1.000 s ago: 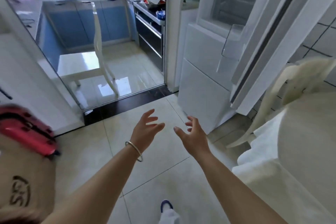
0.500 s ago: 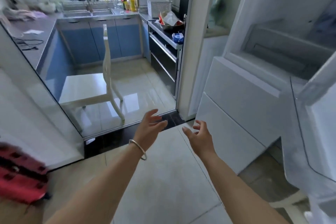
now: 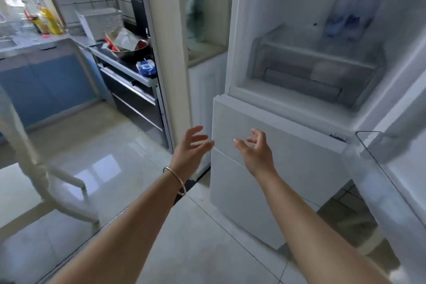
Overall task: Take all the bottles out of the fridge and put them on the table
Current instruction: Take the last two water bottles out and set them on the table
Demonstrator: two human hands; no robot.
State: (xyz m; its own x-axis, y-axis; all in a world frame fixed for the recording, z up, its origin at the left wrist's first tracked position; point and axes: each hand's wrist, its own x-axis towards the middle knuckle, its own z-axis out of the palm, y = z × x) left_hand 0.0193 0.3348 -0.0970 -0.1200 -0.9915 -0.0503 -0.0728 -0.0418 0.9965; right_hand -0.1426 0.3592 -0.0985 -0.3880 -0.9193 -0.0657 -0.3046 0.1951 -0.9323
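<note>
Two clear plastic bottles [image 3: 352,9] on glossy fridge [image 3: 276,136] shelf

Beside the smooth white fridge [image 3: 265,168], the floor tiles [image 3: 96,159] look glossy; inside, two clear plastic bottles [image 3: 352,9]; a metal bangle [image 3: 176,178] shines.

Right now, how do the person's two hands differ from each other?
The left hand has a metal bangle on its wrist; the right hand has a bare wrist. The left hand is in front of the doorway frame, the right hand in front of the fridge's closed lower drawer. Both are open, empty, fingers spread, below the two bottles.
</note>
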